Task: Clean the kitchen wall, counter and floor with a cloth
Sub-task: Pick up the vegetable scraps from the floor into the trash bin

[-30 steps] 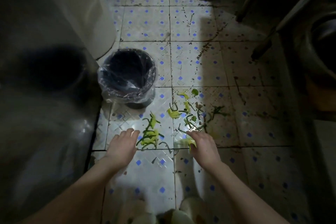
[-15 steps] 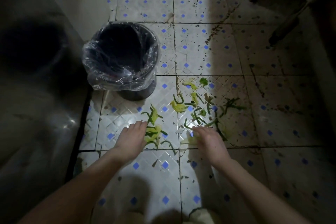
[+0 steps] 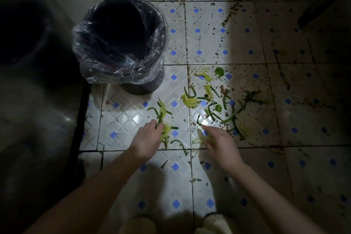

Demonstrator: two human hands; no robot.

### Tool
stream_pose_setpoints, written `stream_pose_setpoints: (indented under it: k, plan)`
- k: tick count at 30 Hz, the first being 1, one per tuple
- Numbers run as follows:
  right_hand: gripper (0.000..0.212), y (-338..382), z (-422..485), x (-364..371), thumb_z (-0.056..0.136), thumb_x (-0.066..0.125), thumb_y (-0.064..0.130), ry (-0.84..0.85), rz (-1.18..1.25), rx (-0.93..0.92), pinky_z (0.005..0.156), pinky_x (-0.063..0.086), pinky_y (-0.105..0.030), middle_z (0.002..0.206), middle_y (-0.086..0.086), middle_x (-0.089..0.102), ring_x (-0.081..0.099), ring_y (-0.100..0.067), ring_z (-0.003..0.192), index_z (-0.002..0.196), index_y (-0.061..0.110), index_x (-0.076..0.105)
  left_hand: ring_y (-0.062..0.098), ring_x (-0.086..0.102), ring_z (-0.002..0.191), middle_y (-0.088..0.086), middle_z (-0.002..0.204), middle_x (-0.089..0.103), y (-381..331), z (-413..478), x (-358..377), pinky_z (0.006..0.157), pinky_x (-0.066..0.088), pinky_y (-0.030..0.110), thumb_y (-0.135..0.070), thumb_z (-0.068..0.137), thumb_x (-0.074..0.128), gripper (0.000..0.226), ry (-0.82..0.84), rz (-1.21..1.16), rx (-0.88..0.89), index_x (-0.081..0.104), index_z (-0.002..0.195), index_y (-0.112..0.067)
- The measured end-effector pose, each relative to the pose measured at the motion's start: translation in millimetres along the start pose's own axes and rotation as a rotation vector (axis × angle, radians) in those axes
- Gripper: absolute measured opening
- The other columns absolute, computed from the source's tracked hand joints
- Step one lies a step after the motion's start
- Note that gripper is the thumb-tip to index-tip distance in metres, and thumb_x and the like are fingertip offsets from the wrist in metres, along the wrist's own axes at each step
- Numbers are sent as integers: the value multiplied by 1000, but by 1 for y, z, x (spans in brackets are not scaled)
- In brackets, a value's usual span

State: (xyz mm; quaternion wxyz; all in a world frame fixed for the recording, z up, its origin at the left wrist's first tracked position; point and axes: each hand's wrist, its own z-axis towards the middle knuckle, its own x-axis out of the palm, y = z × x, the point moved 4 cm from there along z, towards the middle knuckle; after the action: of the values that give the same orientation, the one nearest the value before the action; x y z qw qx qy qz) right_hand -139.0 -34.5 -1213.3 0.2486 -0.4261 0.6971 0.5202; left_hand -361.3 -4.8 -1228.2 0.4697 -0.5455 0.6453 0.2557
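Green and yellow vegetable scraps (image 3: 207,100) lie scattered on the dirty white floor tiles (image 3: 131,119) with blue diamonds. My left hand (image 3: 149,138) is down on the floor, its fingers curled round a clump of green strips and a pale leaf. To the right, my right hand (image 3: 218,142) grips a pale yellow-green leaf piece at the floor. No cloth is in view.
A dark bin (image 3: 121,43) lined with a clear plastic bag stands just beyond my left hand. A dark cabinet side (image 3: 34,100) runs along the left. Brown stains streak the tiles at right. Pale slippers (image 3: 214,224) show at the bottom edge.
The view has dropped closer to the floor and the bin looks nearer. Both hands have moved a little forward into the scraps and their fingers have closed on pieces.
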Motion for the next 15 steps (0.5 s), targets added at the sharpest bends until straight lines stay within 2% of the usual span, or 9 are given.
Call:
stream_pose_setpoints:
  k: [5, 10, 15]
  plan:
    - [46, -2, 2, 1, 88, 56, 8, -7, -2, 19, 102, 41, -34, 125, 6, 58, 50, -14, 117, 132, 22, 51, 22, 51, 95, 9, 110, 51, 4, -1, 5, 80, 43, 29, -9, 95, 43, 31, 26, -60, 12, 43, 125, -12]
    - [47, 6, -1, -1, 87, 58, 6, -16, 9, -6, 101, 43, -39, 124, 3, 59, 52, -17, 115, 132, 20, 52, 20, 53, 91, 8, 105, 53, 16, -9, -5, 75, 42, 26, -9, 94, 46, 25, -24, -103, -35, 46, 119, -13]
    - [46, 19, 5, 8, 89, 57, 10, 17, -22, -50, 106, 39, -36, 129, 4, 57, 49, -16, 120, 134, 22, 50, 21, 54, 91, 6, 104, 55, 28, -20, -22, 78, 46, 30, -11, 93, 49, 25, -122, -144, -87, 48, 118, -15]
